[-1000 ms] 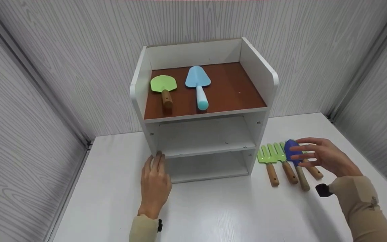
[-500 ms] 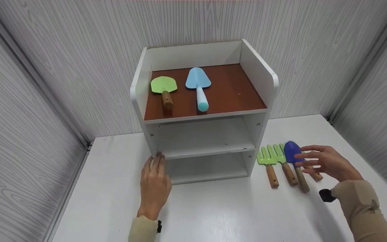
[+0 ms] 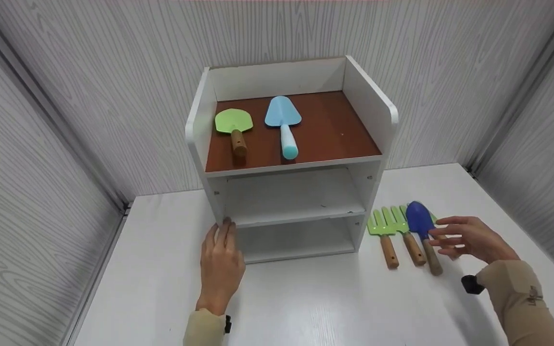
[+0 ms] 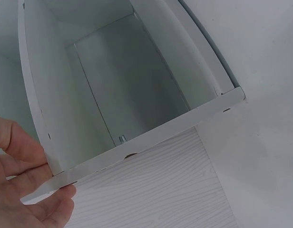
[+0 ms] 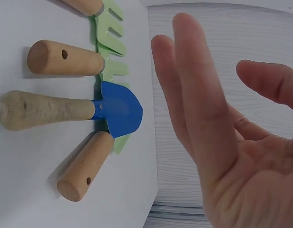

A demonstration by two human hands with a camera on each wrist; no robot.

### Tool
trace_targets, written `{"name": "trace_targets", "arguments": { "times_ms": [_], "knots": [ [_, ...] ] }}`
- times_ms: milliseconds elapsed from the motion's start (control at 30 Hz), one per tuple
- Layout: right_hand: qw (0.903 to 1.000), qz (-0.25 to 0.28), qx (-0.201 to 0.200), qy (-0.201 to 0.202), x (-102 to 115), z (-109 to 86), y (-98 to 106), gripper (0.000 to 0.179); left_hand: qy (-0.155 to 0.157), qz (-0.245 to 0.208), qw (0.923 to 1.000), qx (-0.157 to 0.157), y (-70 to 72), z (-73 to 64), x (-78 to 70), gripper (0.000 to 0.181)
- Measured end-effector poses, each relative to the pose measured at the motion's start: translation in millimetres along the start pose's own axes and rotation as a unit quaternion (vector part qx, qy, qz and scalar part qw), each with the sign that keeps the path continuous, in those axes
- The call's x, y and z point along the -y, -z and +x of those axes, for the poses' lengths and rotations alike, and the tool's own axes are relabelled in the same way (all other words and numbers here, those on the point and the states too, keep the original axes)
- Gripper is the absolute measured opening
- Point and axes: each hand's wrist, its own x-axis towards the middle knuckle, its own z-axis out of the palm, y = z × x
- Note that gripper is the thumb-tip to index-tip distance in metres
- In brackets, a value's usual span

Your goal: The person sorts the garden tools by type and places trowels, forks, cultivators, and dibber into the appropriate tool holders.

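Note:
My left hand (image 3: pixel 221 266) grips the lower left front edge of a white shelf unit (image 3: pixel 301 218). In the left wrist view its fingers (image 4: pixel 30 183) lie on both sides of the side panel where a shelf meets it. My right hand (image 3: pixel 474 239), with spread, relaxed fingers, hovers over the handle end of a blue trowel (image 3: pixel 420 218). It holds nothing. Left of that trowel lie two green hand forks (image 3: pixel 381 223) with wooden handles. Another wooden-handled green tool, its handle (image 5: pixel 85 166) plain in the right wrist view, lies partly hidden beneath the blue blade.
On the unit's brown top (image 3: pixel 337 129) lie a green trowel (image 3: pixel 234 120) with a wooden handle and a light blue trowel (image 3: pixel 283 113). The unit stands on a white table (image 3: pixel 306 307) enclosed by grey wood-grain panels (image 3: pixel 113 62).
My right hand has drifted down and slightly right, uncovering more of the blue trowel's blade. My left hand stays on the shelf unit's edge.

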Motion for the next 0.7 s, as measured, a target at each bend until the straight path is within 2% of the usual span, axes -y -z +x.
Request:
{"name": "trace_targets", "arguments": {
  "times_ms": [700],
  "knots": [
    [0.9978,-0.052,0.005,-0.041,-15,8.4,6,0.071,-0.004,0.001,1.0000,-0.005,-0.4,-0.5,0.4,0.053]
  ]
}}
